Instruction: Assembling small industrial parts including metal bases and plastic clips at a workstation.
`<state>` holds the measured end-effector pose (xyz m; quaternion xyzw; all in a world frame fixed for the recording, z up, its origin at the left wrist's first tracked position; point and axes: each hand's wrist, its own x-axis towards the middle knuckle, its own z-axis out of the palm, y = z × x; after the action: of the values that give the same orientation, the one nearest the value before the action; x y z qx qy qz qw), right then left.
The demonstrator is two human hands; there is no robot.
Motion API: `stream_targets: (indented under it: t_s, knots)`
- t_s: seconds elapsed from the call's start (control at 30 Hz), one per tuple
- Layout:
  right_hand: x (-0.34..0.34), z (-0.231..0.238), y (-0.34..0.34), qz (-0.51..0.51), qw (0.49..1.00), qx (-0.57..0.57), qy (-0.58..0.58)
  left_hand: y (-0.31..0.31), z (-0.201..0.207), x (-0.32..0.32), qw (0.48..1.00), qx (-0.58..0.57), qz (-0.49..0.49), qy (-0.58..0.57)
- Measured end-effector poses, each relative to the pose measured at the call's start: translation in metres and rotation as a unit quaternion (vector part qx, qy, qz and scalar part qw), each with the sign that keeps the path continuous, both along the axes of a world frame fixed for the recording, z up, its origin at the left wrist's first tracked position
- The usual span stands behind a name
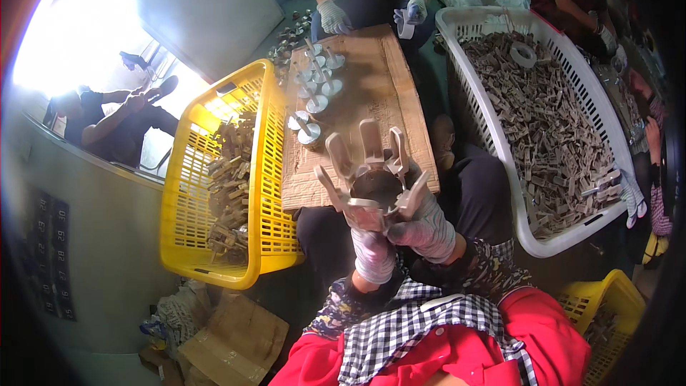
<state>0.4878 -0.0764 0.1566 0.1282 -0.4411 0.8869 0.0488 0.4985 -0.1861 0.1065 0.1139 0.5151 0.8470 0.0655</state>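
Observation:
Both my hands wear pale knitted gloves and are raised in front of my lap. Between them is a ring-shaped piece point(363, 214) with several beige, flat prongs standing out around a dark round middle. My left hand point(374, 254) grips it from below at its near side. Wrapped round its lower right side, my right hand point(430, 232) holds the same piece. Parts of my fingers are hidden behind it. Just beyond stands a cardboard-covered table point(389, 86). Several silver discs with upright stems point(316, 104) cluster along its left side.
Left of the table is a yellow basket point(266, 171) with beige pieces. A white basket point(493, 136), heaped with similar pieces and a white ring point(523, 55), stands right. Across the table, a gloved person holds a white ring point(406, 28). Flattened cardboard point(236, 332) lies lower left.

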Motion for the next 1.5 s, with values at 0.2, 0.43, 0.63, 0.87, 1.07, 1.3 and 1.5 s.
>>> stream_targets:
  t_s: [0.2,0.43,0.63,0.87,1.07,1.3,1.5]
  knots:
    - [0.006,0.005,-0.003,0.086,0.995,-0.022,0.037,0.011,0.005,0.003,0.987,0.122,0.072,-0.072]
    - [0.011,0.003,0.0,0.092,0.994,-0.024,0.054,0.017,0.0,0.008,0.991,0.074,0.082,-0.07]
    - [0.008,-0.003,-0.004,0.075,0.987,-0.021,0.143,0.024,-0.007,0.015,0.992,0.049,0.093,-0.069]
    - [0.003,-0.013,-0.008,-0.007,0.982,0.057,0.177,0.029,-0.006,0.006,0.993,0.035,0.089,-0.07]
    - [0.002,-0.016,-0.01,-0.058,0.98,0.133,0.137,0.025,0.001,-0.008,0.994,0.025,0.083,-0.072]
    - [-0.008,-0.006,0.001,-0.189,0.921,0.222,0.259,0.028,-0.004,0.007,0.995,0.013,0.07,-0.067]
    - [-0.003,-0.011,-0.006,-0.27,0.869,0.316,0.27,0.023,-0.002,0.011,0.996,-0.002,0.061,-0.069]
